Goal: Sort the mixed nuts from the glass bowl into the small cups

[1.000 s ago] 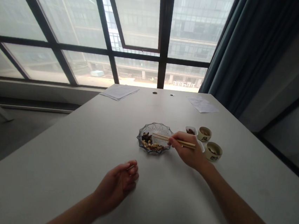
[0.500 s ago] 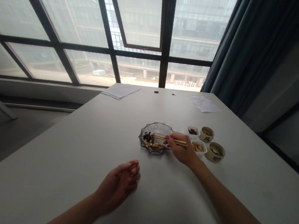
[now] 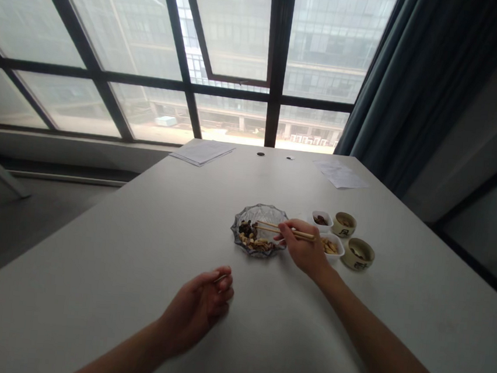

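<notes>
My right hand (image 3: 302,241) is closed around a pair of wooden chopsticks (image 3: 299,234), over the right rim of a clear glass bowl (image 3: 267,213) with a scalloped edge. The chopstick tips point left, above dark dried pieces (image 3: 247,228) in the bowl. Pale dried slices (image 3: 255,243) lie along its near side. Whether the tips grip a piece is too small to tell. My left hand (image 3: 199,305) rests on the table nearer to me, palm sideways and fingers loosely curled; nothing is in it.
Right of the bowl stand a white dish of dark pieces (image 3: 321,219), a white dish of yellowish slices (image 3: 333,246), and two beige cups (image 3: 344,224) with dark markings. Paper sheets (image 3: 202,153) lie at the table's far left, more paper (image 3: 341,174) at the far right.
The chopstick tips have shifted slightly to the right and up over the dark pieces, and my right hand has moved a little to the right. My left hand has stayed still.
</notes>
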The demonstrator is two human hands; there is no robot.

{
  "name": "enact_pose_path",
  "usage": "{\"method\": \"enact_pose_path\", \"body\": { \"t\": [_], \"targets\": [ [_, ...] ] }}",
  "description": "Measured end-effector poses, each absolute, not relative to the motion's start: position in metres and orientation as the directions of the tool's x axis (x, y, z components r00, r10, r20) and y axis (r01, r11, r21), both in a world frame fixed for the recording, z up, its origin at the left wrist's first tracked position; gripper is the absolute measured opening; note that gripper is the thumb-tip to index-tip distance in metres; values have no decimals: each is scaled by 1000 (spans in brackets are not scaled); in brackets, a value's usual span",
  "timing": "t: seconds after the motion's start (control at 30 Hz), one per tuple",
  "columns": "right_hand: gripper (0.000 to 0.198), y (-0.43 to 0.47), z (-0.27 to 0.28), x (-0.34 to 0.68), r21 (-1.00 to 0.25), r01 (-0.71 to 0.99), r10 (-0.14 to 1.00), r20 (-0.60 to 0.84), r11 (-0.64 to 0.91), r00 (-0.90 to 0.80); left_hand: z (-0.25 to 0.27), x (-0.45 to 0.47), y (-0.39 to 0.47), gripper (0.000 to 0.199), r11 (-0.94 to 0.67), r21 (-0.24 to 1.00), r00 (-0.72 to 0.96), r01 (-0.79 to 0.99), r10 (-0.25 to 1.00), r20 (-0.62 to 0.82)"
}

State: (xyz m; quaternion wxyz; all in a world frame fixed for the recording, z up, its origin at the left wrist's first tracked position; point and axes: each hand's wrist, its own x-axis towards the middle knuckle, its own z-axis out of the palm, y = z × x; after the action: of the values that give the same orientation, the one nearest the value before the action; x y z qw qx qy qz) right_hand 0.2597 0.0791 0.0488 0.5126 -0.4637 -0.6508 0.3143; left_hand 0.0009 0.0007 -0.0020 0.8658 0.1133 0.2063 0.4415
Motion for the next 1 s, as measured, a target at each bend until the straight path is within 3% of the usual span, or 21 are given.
{"method": "enact_pose_path", "body": {
  "t": [0.27, 0.53, 0.67, 0.83, 1.0],
  "targets": [
    [41, 79, 44, 258, -881, 325, 932, 361, 345, -9, -2, 1, 1, 15, 582, 381, 523, -719, 813, -255],
    [45, 78, 39, 257, -792, 416, 860, 509, 447, 45, -1, 2, 1, 15, 582, 381, 518, -719, 813, -265],
    [47, 78, 44, 258, -800, 417, 857, 507, 431, 87, 0, 1, 1, 17, 582, 378, 521, -720, 813, -261],
    [48, 74, 77, 276, -835, 380, 846, 495, 399, 199, -1, 1, 2, 14, 582, 376, 520, -721, 813, -261],
    [46, 58, 126, 319, -858, 382, 760, 492, 343, 423, -2, 1, 1, 13, 585, 375, 524, -719, 811, -260]
  ]
}}
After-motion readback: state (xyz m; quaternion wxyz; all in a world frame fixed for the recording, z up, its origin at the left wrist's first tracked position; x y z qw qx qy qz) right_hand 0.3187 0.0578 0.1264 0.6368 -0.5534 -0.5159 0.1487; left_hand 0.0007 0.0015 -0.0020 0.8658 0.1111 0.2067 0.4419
